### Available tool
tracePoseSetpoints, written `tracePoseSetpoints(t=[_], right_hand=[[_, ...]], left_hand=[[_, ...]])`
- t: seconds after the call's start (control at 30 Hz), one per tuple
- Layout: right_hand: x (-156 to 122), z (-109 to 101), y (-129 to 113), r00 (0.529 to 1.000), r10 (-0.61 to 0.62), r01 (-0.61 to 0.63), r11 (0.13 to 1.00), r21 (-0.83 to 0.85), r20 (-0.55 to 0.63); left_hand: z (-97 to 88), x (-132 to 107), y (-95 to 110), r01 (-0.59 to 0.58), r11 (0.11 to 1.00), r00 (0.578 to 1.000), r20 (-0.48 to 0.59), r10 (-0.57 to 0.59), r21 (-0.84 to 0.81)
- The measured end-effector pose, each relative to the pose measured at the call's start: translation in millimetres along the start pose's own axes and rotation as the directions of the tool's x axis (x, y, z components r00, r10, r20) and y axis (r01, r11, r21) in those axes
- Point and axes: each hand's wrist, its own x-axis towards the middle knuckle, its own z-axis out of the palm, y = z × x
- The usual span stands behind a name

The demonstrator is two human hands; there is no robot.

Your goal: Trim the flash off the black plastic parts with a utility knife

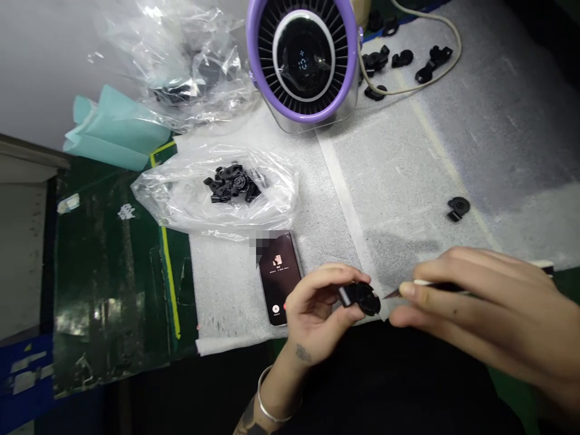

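Holding a black part (362, 299) in the left hand (312, 308), pinched between thumb and fingers, just above the near edge of the counter (399, 169). The right hand (489, 308) pinched a craft knife (437, 287) between thumb and fingers, with the blade tip just beside the right side of the part; contact could not be determined. A metal bracelet (267, 399) circled the left wrist. A phone (280, 278) lay flat on the counter, partly hidden behind the left hand. Farther left, a clear plastic bag (181, 199) held a heap of similar parts (232, 182). A single part (458, 208) lay alone toward the right. At the far edge stood a purple-rimmed fan (303, 57), with more parts (399, 66) and a pale cable (421, 84) to its right. A green mat (109, 272) lay left of the counter.
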Motion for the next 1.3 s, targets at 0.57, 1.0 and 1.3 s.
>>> tracePoseSetpoints(t=[0.57,1.0,1.3], right_hand=[[-15.4,14.8,-11.1,0.984,0.160,-0.149,0.981,0.122,-0.081],[-15.6,25.1,-29.3,0.948,0.259,-0.248,0.966,0.078,-0.184],[-3.6,21.8,-20.5,0.932,0.361,-0.321,0.770,0.551,0.038]], left_hand=[[-1.8,-7.3,4.0,-0.052,0.985,0.992,-0.102,0.069,0.162],[2.0,-9.0,10.5,0.122,0.949,0.991,-0.012,-0.131,-0.291],[3.7,-10.8,10.2,0.139,0.943,0.990,0.005,-0.144,-0.303]])
